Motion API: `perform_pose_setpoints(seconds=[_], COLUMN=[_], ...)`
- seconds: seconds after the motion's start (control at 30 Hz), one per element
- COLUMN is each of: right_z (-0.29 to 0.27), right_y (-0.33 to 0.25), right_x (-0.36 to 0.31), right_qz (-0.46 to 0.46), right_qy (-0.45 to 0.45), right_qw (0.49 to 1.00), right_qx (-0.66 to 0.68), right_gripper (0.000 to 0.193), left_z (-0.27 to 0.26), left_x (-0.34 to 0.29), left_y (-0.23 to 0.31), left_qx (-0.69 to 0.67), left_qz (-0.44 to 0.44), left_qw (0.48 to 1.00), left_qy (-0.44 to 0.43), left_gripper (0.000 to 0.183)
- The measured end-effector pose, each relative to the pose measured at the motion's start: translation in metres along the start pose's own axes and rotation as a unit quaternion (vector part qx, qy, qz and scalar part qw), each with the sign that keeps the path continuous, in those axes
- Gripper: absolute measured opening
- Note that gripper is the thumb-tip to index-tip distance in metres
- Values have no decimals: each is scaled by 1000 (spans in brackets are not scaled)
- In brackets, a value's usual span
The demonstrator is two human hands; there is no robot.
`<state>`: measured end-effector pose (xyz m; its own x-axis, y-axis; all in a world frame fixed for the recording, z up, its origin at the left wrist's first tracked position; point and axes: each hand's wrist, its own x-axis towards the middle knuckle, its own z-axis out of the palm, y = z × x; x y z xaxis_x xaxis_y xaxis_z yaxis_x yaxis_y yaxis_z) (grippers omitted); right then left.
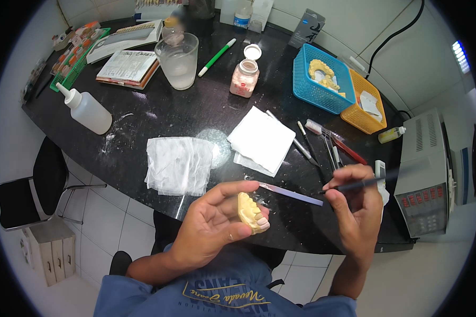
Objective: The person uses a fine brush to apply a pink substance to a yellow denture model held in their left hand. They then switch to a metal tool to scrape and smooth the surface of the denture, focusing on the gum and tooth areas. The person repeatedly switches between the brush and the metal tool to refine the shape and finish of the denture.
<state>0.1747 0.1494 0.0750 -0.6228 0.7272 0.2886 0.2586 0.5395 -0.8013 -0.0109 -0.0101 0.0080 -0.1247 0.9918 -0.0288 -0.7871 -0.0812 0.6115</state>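
My left hand (203,224) is closed around a yellow plaster dental cast (246,207), gripping it between thumb and fingers with its row of teeth facing right. A few teeth at the cast's near end look pale pinkish-white. Off to the right, my right hand (360,214) pinches a slim dark-handled tool (357,184). Motion smears the tool's far end, and its kind cannot be made out. Between the hands, a lilac flat stick (296,196) lies at the table's near edge. Beyond the hands rest a crumpled white cloth (177,166) and folded white tissues (262,138).
Brushes and hand tools (322,142) lie right of the tissues. Farther back stand an open powder jar (244,80), a glass of cloudy water (179,66), a squeeze bottle (90,112), and blue (314,98) and yellow (362,113) baskets. A grey machine (423,185) stands at the right.
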Motion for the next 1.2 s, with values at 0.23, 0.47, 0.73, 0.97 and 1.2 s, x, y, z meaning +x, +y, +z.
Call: perform_pose_setpoints(seconds=[0.23, 0.47, 0.73, 0.97, 1.2], right_z=[1, 18, 28, 13, 51], right_y=[-15, -4, 18, -4, -8], right_x=[37, 48, 59, 51, -28], right_qz=[-70, -81, -90, 7, -147], right_qy=[-200, -213, -127, 0, 167], right_qw=[943, 924, 912, 964, 969], right_qx=[-255, -307, -380, -267, 108], right_gripper=[27, 25, 24, 20, 19], left_z=[3, -3, -6, -6, 6], left_x=[8, 9, 8, 7, 2], left_y=[11, 15, 14, 13, 12], left_qx=[-19, -39, -38, -29, -53], left_qz=[-4, -4, -4, 3, -27], left_qw=[999, 998, 999, 999, 997], left_qy=[41, 47, 36, 44, 51], left_gripper=[63, 65, 62, 61, 62])
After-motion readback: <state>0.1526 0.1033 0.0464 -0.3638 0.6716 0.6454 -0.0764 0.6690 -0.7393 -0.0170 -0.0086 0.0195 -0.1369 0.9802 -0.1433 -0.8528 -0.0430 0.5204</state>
